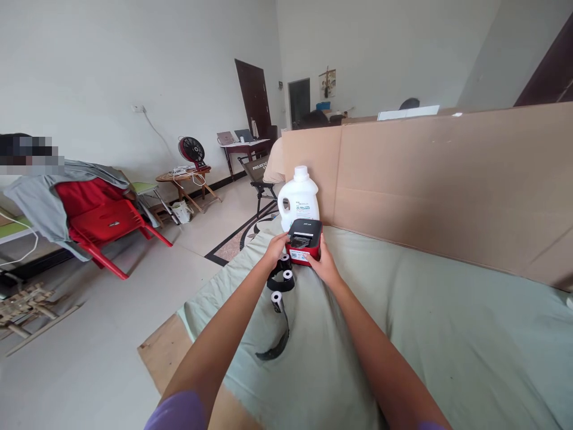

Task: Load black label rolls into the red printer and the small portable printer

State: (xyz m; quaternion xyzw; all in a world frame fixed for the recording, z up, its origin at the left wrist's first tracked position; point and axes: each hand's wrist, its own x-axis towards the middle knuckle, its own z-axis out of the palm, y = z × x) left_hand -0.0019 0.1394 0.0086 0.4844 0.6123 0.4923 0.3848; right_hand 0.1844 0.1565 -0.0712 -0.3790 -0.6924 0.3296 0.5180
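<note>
A small red and black label printer [304, 239] sits on a pale green cloth [403, 334] that covers the table. My left hand [274, 248] grips its left side and my right hand [326, 264] grips its right side, fingers closed round the case. Just in front of the printer lie three small black rolls with white cores [283, 279], one trailing a loose black strip [274, 349]. A white detergent bottle [298, 200] stands directly behind the printer.
A tall cardboard wall [447, 179] runs behind the table. Bare wood [161, 352] shows at the table's left corner. Across the floor are a red plastic chair [107, 224] draped with grey cloth, a small round table with a fan [190, 152], and a folding chair [262, 173].
</note>
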